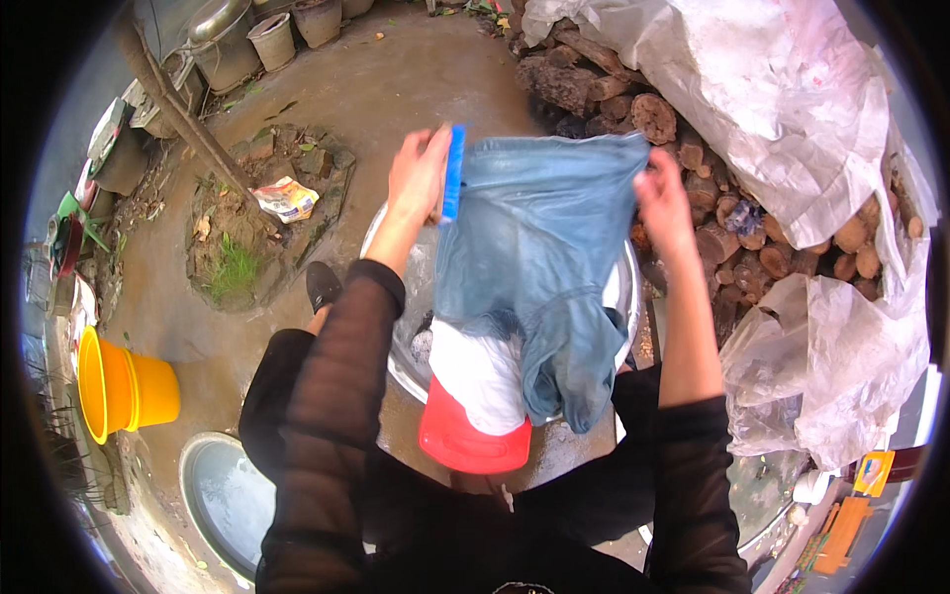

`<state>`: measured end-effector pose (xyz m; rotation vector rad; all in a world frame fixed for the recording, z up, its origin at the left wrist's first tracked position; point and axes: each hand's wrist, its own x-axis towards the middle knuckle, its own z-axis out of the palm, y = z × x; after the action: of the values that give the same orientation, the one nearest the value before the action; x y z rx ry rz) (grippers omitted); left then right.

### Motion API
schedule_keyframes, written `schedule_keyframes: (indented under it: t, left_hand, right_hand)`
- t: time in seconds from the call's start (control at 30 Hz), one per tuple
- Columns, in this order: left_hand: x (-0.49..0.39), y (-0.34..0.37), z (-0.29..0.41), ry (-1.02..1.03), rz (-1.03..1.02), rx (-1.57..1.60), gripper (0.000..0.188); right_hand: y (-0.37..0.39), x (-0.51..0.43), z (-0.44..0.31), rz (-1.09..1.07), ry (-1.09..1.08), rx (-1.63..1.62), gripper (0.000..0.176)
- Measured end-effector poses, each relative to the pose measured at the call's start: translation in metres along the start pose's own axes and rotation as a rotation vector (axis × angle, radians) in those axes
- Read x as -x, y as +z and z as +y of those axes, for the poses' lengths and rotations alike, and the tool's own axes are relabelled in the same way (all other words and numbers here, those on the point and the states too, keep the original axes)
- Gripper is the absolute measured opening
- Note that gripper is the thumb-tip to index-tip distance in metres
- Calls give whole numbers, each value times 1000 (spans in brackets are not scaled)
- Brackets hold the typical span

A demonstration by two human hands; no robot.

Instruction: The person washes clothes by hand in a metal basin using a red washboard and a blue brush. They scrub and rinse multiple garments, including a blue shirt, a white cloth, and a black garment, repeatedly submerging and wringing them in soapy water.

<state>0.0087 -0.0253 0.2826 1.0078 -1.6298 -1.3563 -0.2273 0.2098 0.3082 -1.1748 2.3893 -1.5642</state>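
Observation:
My left hand (pixel 418 174) holds a scrubbing brush with blue bristles (pixel 453 174), its bristles turned toward the left edge of a wet blue garment (pixel 534 223). The garment lies spread over a metal basin (pixel 633 297) and hangs toward me in a bunched fold. At its far right corner is my right hand (pixel 663 200), blurred; whether the fingers grip the cloth cannot be told. Beneath the garment, a white cloth (pixel 475 371) covers part of a red plastic board (pixel 475 438), whose near end projects over the basin's near rim. Suds show inside the basin at left.
Stacked logs (pixel 653 119) under plastic sheeting (pixel 757 96) stand close on the right. A yellow bucket (pixel 152 390) lies tipped at left, near a round tub of water (pixel 230 497). Beyond are a tree trunk (pixel 185 111) and several pots (pixel 272 41). The concrete floor (pixel 415 67) is wet.

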Motion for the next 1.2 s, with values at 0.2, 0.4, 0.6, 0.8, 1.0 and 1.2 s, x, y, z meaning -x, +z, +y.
schedule_keyframes:
  t: [0.2, 0.4, 0.6, 0.8, 1.0, 1.2]
  left_hand:
    - [19, -25, -235, -648, 18, -103, 66]
    - [27, -23, -328, -762, 42, -172, 64]
    - [8, 9, -206, -599, -282, 16, 55]
    - [140, 39, -157, 91, -827, -841, 58]
    - [115, 90, -189, 434, -847, -934, 50]
    - [3, 125, -285, 166, -462, -1129, 53]
  right_hand:
    - [118, 148, 84, -724, 173, 317, 60]
    - [147, 172, 103, -722, 142, 366, 52]
    - [112, 179, 53, -607, 48, 87, 35]
    - [115, 225, 15, -567, -16, 257, 43]
    - [140, 275, 50, -664, 22, 362, 47]
    - [157, 272, 43, -620, 21, 175, 43]
